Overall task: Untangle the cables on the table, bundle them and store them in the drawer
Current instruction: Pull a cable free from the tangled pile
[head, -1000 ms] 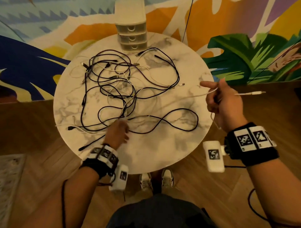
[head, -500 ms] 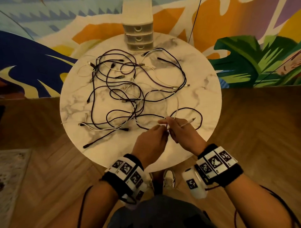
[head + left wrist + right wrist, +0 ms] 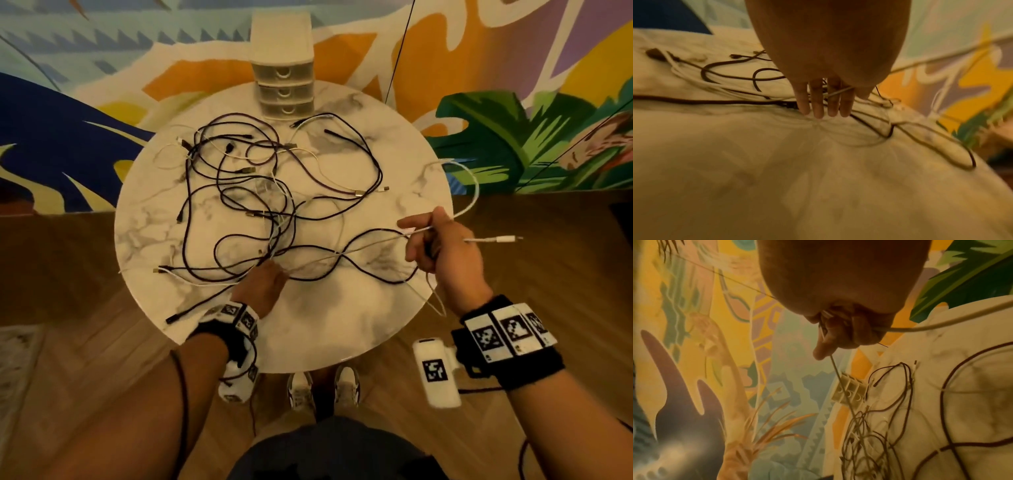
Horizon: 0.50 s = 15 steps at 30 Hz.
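White cable point(image 3: 373, 245) vanishes inside right hand point(image 3: 442, 246)

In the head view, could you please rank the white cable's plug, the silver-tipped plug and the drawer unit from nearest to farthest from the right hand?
From the right hand:
1. White cable's plug, just right of it.
2. Silver-tipped plug, on the table, up-left.
3. Drawer unit, at the table's far edge.

No readable text, numbers or brands; only square black-and-white coded markers on the wristbands point(image 3: 507, 334).
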Tool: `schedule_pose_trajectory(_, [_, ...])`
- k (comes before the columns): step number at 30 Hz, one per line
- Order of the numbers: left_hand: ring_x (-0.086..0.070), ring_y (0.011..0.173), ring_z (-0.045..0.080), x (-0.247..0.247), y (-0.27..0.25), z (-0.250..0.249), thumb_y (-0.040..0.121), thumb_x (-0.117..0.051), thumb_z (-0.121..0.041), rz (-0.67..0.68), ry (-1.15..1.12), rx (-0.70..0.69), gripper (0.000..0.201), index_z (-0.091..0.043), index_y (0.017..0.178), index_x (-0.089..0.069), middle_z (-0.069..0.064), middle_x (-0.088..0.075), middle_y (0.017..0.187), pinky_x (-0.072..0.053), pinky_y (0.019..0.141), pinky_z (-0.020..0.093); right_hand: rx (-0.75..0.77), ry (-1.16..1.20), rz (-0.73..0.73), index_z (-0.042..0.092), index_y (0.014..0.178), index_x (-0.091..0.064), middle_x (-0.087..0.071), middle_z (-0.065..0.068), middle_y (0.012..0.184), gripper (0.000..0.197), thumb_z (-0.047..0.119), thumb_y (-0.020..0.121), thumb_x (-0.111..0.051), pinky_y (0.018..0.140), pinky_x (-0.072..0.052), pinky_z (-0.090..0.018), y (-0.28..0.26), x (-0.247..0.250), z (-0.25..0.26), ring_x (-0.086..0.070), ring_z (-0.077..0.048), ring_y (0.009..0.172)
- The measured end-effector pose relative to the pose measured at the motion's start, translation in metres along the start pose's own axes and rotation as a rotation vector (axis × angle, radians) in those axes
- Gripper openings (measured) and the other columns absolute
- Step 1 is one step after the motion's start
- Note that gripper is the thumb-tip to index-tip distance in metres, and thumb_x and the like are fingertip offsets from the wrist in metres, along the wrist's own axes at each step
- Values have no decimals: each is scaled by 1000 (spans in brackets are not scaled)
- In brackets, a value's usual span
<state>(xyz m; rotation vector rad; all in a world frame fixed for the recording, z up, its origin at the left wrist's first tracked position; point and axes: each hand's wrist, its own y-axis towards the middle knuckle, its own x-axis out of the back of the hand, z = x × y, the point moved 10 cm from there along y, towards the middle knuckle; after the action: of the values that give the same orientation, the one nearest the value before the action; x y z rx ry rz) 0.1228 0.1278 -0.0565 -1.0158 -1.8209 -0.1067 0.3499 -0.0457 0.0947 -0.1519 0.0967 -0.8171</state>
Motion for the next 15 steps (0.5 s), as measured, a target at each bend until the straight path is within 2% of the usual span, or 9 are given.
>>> schedule_pose_trajectory(1, [-52, 115, 34, -4, -3, 3, 99, -43, -26, 20, 6, 17, 34, -1, 114, -59, 19, -57, 121, -37, 98, 37, -13, 66, -65, 9, 85, -66, -46, -1, 44, 55, 35, 104, -22, 41, -21, -20, 4, 10, 3, -28, -10, 38])
schedule_pose_trajectory(3, [-51, 116, 35, 10, -3, 0, 100, -40, -28, -33, -66, 68, 37, 0, 117, -57, 21, -56, 123, -35, 97, 36, -17, 217, -171, 11, 90, -66, -41, 5, 41, 53, 38, 103, -22, 44, -18, -22, 10, 27, 10, -25, -9, 37])
schedule_pose_trajectory(6, [-54, 108, 34, 46, 0, -20, 98, -33, -41, -171, -166, 67, 49, -2, 113, -58, 20, -60, 118, -39, 94, 38, -26, 329, -149, 12, 110, -62, -41, 3, 46, 54, 44, 102, -20, 46, -14, -25, 11, 19, 4, -25, -10, 39])
schedule_pose_trajectory(9, [-57, 97, 28, 66, -13, -67, 99, -33, -39, -249, -71, -73, 41, -8, 105, -60, 11, -63, 104, -45, 85, 39, -159, 114, 64, 15, 115, -58, -44, 4, 52, 51, 46, 102, -20, 42, -18, -21, -10, -35, -39, -30, -9, 43])
schedule_pose_trajectory(12, [-53, 83, 15, 50, -37, -109, 99, -30, -39, -218, 166, -228, 34, -18, 98, -58, -2, -58, 93, -45, 71, 32, -218, -175, 283, 12, 110, -49, -54, -3, 56, 41, 43, 102, -25, 42, -28, -21, -28, -86, -85, -37, -11, 44])
schedule_pose_trajectory(13, [-53, 82, 14, 44, -42, -112, 99, -29, -40, -214, 200, -241, 35, -20, 98, -58, -3, -58, 92, -45, 70, 31, -198, -266, 289, 11, 115, -46, -57, -3, 56, 43, 47, 100, -26, 46, -33, -24, -27, -90, -94, -41, -9, 43])
schedule_pose_trajectory(15, [-56, 83, 16, 36, -46, -100, 99, -28, -41, -209, 219, -186, 38, -20, 97, -59, -3, -61, 92, -47, 70, 34, -163, -377, 208, 23, 128, -35, -62, -4, 56, 43, 52, 97, -28, 61, -40, -32, -19, -81, -101, -49, -3, 44])
